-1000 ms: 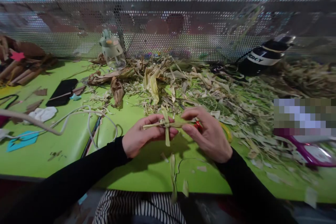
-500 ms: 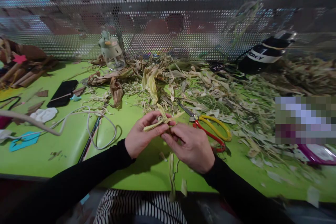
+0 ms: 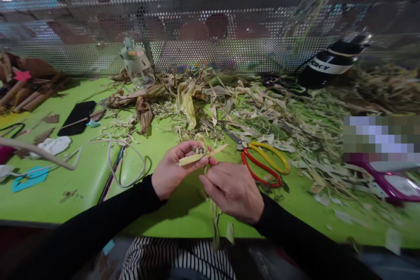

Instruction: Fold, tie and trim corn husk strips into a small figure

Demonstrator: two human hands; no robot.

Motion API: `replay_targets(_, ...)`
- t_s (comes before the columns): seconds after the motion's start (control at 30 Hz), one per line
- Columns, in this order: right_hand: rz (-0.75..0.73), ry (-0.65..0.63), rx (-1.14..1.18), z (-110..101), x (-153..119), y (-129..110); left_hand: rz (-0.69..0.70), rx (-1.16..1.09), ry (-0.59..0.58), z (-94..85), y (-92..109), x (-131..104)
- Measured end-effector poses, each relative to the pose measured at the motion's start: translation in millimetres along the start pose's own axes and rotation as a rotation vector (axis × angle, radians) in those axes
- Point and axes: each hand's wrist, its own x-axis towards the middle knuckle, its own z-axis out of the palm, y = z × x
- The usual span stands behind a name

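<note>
Pale yellow-green corn husk strips [image 3: 191,159] cross in a small knot-like bundle between my hands. My left hand [image 3: 173,167] pinches this bundle, thumb on top, with strip ends sticking out to the left, up and right. Just right of and below it, my right hand [image 3: 231,189] is closed, thumb against curled fingers, on a husk strip that runs from the bundle; most of that strip is hidden by the fingers. Loose husk strips [image 3: 215,223] hang over the table's front edge below. Scissors [image 3: 262,159] with one red and one yellow handle lie right of my right hand.
Scraps of husk [image 3: 249,113] cover the back and right of the green table [image 3: 82,183]. A clear bottle [image 3: 139,68] and a black bottle [image 3: 328,68] stand before the perforated metal screen [image 3: 197,17]. At left are a black phone [image 3: 77,118] and a looped cable [image 3: 110,162].
My right hand has drawn slightly down and left, its fingers curled tighter. The husk bundle has turned a little in my left hand, showing its left strip broader.
</note>
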Motion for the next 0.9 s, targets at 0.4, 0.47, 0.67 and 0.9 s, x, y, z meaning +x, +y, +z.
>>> replay_targets(0.4, 0.302, 0.036, 0.15, -11, 11, 29, -0.192, -0.026, -0.1, -17.5, 6, 20)
replay_targets(0.47, 0.365, -0.078, 0.278, -10, 11, 31, -0.185, 0.128, -0.087, -16.6, 5, 19)
replay_targets(0.67, 0.418, -0.091, 0.41, -2, 7, 32, 0.057, 0.635, -0.133, -10.6, 5, 14)
replay_targets(0.9, 0.495, -0.103, 0.691, -4, 9, 33, 0.409, 1.034, -0.141, -10.0, 9, 4)
